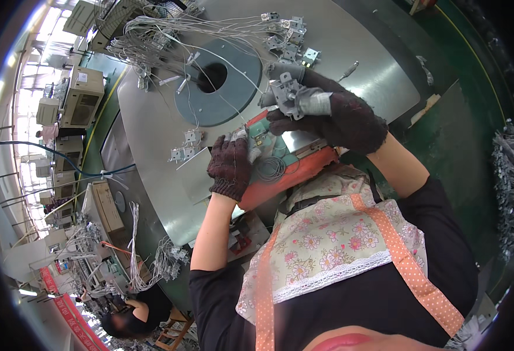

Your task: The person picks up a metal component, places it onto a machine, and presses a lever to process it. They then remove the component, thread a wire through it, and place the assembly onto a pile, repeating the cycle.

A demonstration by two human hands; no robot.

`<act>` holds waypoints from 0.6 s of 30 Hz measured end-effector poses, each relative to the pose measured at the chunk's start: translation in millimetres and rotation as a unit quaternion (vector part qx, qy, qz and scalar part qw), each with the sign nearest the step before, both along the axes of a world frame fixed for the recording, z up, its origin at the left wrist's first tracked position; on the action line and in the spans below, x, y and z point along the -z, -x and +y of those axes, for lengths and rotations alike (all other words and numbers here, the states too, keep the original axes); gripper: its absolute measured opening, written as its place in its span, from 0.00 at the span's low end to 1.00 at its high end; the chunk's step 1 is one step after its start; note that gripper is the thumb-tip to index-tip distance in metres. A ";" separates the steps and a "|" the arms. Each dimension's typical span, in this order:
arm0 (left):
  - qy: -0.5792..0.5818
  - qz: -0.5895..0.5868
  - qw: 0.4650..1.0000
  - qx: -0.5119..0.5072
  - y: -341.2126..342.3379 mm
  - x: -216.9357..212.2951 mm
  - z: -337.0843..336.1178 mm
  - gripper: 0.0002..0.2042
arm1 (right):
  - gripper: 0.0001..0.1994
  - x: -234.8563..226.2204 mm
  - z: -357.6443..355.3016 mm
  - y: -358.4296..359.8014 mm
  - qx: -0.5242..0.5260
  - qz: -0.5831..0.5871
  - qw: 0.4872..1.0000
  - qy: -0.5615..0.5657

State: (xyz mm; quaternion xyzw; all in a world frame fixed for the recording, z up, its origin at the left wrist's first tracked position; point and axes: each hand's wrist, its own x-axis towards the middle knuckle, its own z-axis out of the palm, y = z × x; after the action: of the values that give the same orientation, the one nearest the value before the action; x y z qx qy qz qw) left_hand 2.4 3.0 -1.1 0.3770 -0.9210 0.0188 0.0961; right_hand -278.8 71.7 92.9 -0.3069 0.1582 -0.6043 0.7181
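Both my hands wear dark knitted gloves with grey tape round some fingers. My right hand (344, 117) is closed around a grey metal bracket (286, 93) with holes, raised over the work surface. Lower and to the left, my left hand (230, 165) has its fingers curled at the edge of a green fixture (258, 130). Whatever those fingertips pinch is hidden. A thin white wire runs down toward them. Beside the left hand, a coil of thin dark wire (271, 168) lies on the green surface, bordered by a red edge (286, 181) nearest my body.
A metal table (151, 126) carries a grey ring (189, 105) with a dark central hole. White wires (151, 35) gather at the far left, ending in several metal parts (289, 35). More wired parts (186, 146) lie left of my left hand. Another person (137, 313) sits lower left.
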 end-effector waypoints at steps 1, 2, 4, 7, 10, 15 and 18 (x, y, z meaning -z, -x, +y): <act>0.001 -0.002 1.000 0.001 0.3 -0.4 -0.3 0.30 | 0.34 -3.0 2.6 0.1 -0.012 -0.021 1.000 0.006; 0.002 -0.002 1.000 0.003 0.7 -0.9 -0.2 0.30 | 0.34 -0.8 1.7 0.8 -0.009 -0.021 1.000 0.007; -0.016 -0.033 0.999 -0.013 1.2 -1.6 1.0 0.32 | 0.34 8.6 -1.9 1.5 -0.033 -0.056 0.998 0.026; -0.021 -0.026 0.999 -0.013 0.7 -0.8 1.1 0.31 | 0.34 12.7 -2.0 0.8 -0.027 -0.039 0.998 0.030; -0.017 -0.033 0.999 -0.015 3.4 -3.0 1.9 0.31 | 0.46 15.7 -5.2 -1.2 -0.002 0.038 0.999 0.020; -0.010 -0.016 1.000 -0.014 4.2 -1.5 1.1 0.31 | 0.43 21.1 -10.3 -3.8 0.004 0.034 0.999 0.018; -0.006 -0.005 1.000 -0.012 5.1 -3.3 2.0 0.31 | 0.40 19.0 -11.9 -6.8 0.015 0.059 0.998 -0.002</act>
State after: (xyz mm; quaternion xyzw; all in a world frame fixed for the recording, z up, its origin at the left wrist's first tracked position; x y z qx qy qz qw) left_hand -2.8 5.0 2.2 0.3886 -0.9169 0.0158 0.0892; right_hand -271.9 59.7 73.9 -0.3378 0.2065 -0.5956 0.6989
